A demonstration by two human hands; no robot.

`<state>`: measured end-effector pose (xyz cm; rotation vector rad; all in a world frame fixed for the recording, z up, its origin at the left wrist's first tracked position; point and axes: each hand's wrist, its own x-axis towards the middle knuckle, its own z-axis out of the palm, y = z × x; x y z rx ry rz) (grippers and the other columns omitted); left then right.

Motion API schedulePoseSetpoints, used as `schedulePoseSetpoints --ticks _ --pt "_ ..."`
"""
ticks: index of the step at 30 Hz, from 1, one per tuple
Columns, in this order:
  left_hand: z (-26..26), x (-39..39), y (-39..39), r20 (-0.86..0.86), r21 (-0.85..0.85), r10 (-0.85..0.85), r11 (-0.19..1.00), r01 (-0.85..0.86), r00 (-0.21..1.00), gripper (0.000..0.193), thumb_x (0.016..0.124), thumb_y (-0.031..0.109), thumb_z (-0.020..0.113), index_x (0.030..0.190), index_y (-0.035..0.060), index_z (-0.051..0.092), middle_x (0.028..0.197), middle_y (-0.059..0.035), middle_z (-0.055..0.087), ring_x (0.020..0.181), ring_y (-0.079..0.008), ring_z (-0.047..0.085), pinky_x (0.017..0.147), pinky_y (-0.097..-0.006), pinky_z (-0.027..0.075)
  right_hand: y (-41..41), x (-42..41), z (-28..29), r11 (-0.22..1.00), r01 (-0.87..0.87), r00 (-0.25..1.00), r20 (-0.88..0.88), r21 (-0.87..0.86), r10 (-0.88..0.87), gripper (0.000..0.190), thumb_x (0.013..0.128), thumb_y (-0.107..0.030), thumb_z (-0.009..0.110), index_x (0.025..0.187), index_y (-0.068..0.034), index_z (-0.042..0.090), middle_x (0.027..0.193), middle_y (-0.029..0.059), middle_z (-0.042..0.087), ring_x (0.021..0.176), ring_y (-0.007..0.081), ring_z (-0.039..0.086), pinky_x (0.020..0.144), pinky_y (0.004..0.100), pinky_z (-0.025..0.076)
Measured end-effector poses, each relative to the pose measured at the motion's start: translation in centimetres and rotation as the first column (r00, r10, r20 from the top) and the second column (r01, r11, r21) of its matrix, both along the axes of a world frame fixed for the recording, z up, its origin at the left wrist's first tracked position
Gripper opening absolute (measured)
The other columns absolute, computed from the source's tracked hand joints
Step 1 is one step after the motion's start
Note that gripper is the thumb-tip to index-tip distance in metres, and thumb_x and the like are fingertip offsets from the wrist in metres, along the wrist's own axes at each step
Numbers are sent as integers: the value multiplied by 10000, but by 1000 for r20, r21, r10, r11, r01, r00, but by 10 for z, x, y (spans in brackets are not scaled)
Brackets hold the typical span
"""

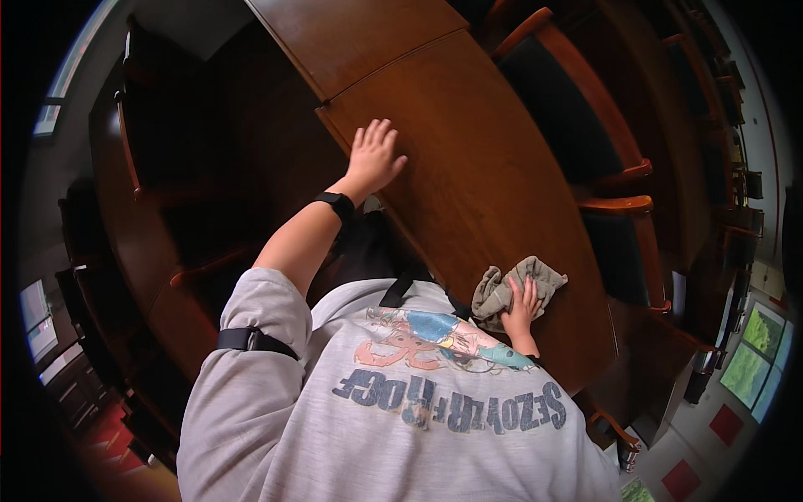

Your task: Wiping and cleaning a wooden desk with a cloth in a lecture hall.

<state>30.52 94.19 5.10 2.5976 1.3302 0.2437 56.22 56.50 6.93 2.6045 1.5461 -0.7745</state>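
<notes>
My left hand (374, 154) lies palm down at the near edge of a brown wooden table (464, 157). Its fingers are spread and hold nothing, and a black band (339, 206) circles the wrist. Lower right, my right hand (524, 307) rests on a crumpled grey-brown cloth (495, 295), pressing it against the tabletop. The fingers lie over the cloth's folds, and its underside is hidden.
Wooden chairs with dark padded backs (552, 106) line the table's far side, another (621, 251) close to the cloth. A seam (401, 59) divides the tabletop from an adjoining section. Behind my left arm stand more dark chairs (125, 144). Windows (753, 357) show at the right.
</notes>
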Motion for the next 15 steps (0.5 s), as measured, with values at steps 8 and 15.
schedulePoseSetpoints --ticks 8,15 --pt "-37 -28 29 155 97 546 821 -563 823 590 833 417 486 1251 13 390 1381 -103 291 1337 -299 126 1063 -462 157 95 69 -21 952 138 990 -71 274 -123 890 590 -75 737 1349 -254 308 1461 78 173 1352 298 126 1001 614 153" --pt "-27 -37 28 194 32 525 841 -540 829 510 816 326 516 1223 34 423 1358 -96 332 1338 -318 125 1058 -469 171 299 87 -28 957 -116 991 -33 268 129 881 578 -140 747 1337 -313 334 1456 55 205 1346 266 161 995 619 154"
